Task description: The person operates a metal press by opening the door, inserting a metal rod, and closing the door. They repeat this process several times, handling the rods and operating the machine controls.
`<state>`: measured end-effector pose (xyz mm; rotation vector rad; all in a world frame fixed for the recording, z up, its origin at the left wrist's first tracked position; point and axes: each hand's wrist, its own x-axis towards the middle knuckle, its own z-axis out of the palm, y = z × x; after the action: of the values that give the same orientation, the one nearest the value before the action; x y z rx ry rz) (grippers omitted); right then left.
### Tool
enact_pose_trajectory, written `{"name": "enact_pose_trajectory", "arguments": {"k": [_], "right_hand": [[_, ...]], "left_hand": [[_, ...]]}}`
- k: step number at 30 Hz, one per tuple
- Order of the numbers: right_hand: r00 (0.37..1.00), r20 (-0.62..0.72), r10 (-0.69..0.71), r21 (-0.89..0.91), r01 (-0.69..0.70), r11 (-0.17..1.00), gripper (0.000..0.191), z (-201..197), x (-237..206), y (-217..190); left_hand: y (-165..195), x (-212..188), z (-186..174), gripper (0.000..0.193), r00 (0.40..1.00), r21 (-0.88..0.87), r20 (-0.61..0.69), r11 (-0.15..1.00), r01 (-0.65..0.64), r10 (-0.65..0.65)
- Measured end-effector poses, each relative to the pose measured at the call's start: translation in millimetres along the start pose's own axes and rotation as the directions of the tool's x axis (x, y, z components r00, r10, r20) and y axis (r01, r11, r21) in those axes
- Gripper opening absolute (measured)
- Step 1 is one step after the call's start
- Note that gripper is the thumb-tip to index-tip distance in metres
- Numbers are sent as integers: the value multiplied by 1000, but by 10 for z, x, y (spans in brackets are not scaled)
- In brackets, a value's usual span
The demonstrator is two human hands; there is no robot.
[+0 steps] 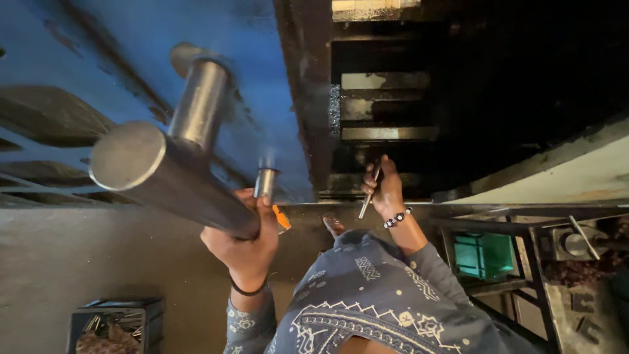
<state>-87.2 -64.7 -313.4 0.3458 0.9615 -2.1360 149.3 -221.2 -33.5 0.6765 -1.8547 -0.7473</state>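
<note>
Left hand [246, 246] wraps tight round the long steel lever [171, 180] of the blue machine [131, 39], braced to swing it | right hand [385, 191] pinches a thin metal rod [368, 196] by the dark opening, ready to poke inside.

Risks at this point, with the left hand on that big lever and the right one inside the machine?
1. The left hand grips the long steel lever bar while the right hand holds a thin metal rod inside the dark machine opening; if the bar moves something in there, those fingers might get pinched.
2. The bar's blunt end points toward the head camera; a slip might swing it at the person.
</note>
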Motion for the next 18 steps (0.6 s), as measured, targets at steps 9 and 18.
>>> {"name": "enact_pose_trajectory", "arguments": {"k": [9,18], "right_hand": [[972,1,234,3,-234,972,24,-200,117,-45],[919,-201,338,-85,-360,929,33,243,136,15]], "left_hand": [[-331,33,-143,14,992,96,-126,995,20,-7],[-344,61,-153,17,985,64,-159,995,81,-70]]}}
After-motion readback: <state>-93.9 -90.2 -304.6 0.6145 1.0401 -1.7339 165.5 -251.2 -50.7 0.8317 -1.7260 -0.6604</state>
